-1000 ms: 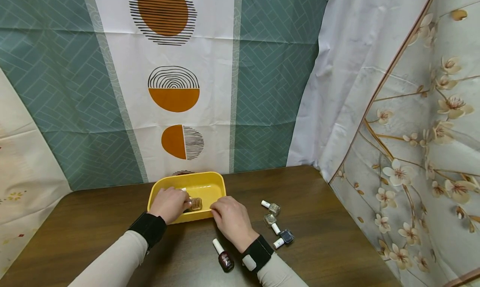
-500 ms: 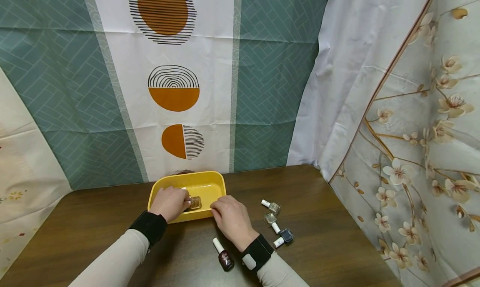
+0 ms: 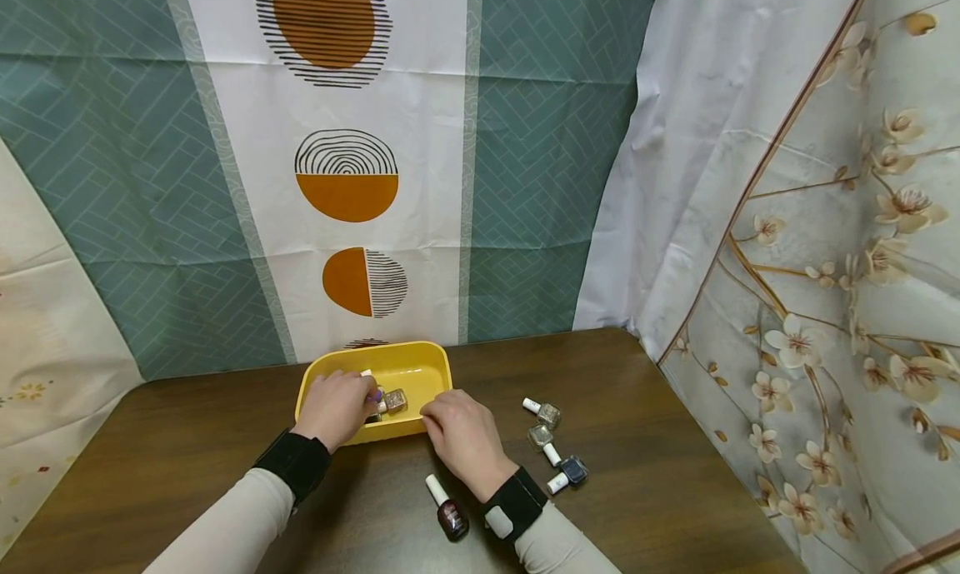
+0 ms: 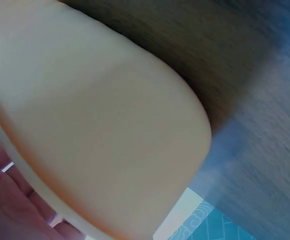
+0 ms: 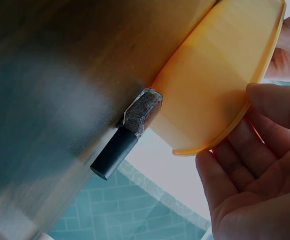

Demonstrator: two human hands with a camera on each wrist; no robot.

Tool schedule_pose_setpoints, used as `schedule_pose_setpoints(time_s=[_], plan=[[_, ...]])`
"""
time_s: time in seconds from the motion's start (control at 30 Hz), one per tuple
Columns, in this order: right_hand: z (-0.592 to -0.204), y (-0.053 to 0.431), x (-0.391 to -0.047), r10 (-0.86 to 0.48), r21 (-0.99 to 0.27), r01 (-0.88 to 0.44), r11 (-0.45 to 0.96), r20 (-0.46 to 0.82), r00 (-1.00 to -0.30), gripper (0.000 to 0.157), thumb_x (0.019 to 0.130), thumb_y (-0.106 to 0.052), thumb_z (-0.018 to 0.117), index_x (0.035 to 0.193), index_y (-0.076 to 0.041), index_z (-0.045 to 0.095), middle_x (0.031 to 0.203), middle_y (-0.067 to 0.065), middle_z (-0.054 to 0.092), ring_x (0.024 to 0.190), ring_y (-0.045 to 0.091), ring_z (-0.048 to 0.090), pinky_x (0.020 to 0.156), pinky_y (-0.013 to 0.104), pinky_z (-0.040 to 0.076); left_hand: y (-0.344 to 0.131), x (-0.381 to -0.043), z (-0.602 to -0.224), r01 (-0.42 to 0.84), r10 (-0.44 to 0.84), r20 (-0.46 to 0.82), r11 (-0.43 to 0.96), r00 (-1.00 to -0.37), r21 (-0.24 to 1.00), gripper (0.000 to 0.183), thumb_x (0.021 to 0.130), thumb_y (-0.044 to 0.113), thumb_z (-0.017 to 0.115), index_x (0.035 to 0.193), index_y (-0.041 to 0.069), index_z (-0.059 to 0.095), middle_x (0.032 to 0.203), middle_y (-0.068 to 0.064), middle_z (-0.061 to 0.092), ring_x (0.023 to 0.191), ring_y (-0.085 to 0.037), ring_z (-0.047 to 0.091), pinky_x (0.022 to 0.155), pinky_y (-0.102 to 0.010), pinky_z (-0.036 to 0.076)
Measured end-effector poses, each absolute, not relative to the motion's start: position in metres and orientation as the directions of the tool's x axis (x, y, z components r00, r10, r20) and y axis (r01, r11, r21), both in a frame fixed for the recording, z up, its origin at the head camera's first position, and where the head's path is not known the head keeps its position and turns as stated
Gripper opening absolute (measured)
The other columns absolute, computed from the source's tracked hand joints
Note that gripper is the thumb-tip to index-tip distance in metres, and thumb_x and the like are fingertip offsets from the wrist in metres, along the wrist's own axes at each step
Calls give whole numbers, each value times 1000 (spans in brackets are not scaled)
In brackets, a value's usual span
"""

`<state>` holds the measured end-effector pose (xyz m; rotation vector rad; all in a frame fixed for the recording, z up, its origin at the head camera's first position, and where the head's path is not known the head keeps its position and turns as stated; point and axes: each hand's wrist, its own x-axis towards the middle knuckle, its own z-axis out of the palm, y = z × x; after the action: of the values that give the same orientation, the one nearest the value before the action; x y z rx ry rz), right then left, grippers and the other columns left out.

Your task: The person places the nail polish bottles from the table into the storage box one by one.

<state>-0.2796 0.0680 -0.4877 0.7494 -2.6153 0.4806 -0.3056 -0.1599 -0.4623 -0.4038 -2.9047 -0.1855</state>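
Note:
My left hand (image 3: 337, 406) reaches over the near rim into a yellow plastic bin (image 3: 408, 359). Its fingers touch the small nail polish bottles inside; a purple bit shows at the fingertips, and I cannot tell whether they grip it. A gold glitter nail polish bottle (image 3: 395, 401) lies beside them in the bin. My right hand (image 3: 467, 437) holds the bin's near right corner. In the right wrist view, the right thumb and fingers pinch the bin's rim (image 5: 257, 75). The bin wall (image 4: 110, 115) hides most of the left hand in the left wrist view.
A dark red nail polish bottle (image 3: 452, 520) lies near my right wrist. Farther right lie two glitter nail polish bottles, one (image 3: 548, 416) behind the other (image 3: 539, 437), and a dark blue one (image 3: 573, 471). Fabric (image 3: 555, 224) hangs behind the wooden table (image 3: 637, 424).
My left hand has shifted slightly left inside the bin. The gold glitter bottle has turned a little, and a purple bit now shows at the left fingertips. My right hand stays put.

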Motion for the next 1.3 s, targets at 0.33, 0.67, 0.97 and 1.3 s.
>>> schedule_pose_setpoints(time_s=[0.33, 0.67, 0.97, 1.3], plan=[[-487, 69, -280, -436, -219, -568, 793, 446, -781, 14, 96, -32, 66, 103, -24, 75, 98, -13, 66, 96, 6, 57, 83, 26, 49, -172, -275, -471, 298, 216, 430, 946, -876, 131, 31, 89, 33, 74, 110, 11, 73, 106, -8, 66, 97, -32, 57, 87, -51, 43], [-489, 67, -281, -435, -238, -572, 785, 447, -782, 14, 96, -32, 66, 103, -23, 75, 98, -13, 66, 95, 7, 57, 82, 26, 50, -178, -256, -469, 358, 235, 495, 919, -836, 168, 37, 88, 35, 74, 116, 11, 72, 111, -6, 68, 103, -30, 60, 92, -51, 43], [-490, 65, -283, -437, -226, -581, 782, 466, -769, 15, 96, -33, 65, 101, -23, 75, 97, -13, 65, 94, 6, 57, 81, 26, 50, -184, -249, -469, 345, 194, 526, 916, -828, 206, 41, 84, 35, 78, 119, 15, 71, 115, -5, 69, 102, -30, 62, 91, -54, 42], [-490, 65, -280, -430, -236, -581, 779, 473, -769, 12, 95, -31, 67, 99, -23, 75, 94, -14, 64, 91, 6, 57, 79, 26, 50, -194, -244, -472, 397, 262, 488, 897, -832, 196, 36, 81, 30, 81, 112, 15, 74, 126, -5, 67, 108, -29, 63, 93, -52, 42]])
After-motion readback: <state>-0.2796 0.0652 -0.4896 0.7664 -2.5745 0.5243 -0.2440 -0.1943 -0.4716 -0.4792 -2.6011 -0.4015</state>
